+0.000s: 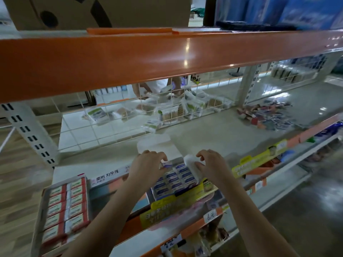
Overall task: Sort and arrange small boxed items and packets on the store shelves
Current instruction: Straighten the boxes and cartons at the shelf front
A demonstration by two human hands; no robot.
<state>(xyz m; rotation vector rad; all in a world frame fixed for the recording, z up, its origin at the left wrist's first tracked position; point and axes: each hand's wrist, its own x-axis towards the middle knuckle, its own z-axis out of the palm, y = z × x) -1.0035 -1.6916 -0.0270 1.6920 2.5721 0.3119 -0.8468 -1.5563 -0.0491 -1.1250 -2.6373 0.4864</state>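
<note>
Nearest, a tray of red-and-white boxes [65, 206] sits at the near left shelf edge. Beyond it, the open carton of blue-and-white boxes [175, 180] is worked on. One small box [165, 163] is pinched by the left hand [148, 164]; the carton's white flap [192, 168] is pinched by the right hand [213, 166]. Risk judged: the carton, overhanging the shelf lip, could be tipped off if the flap is tugged. Farther right, loose packets [267, 115] lie scattered.

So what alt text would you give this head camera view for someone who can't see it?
Two bare hands work over a tray of blue boxes on a store shelf: the left hand pinches one box, the right hand grips a white packet. A tray of red boxes sits to the left.
</note>
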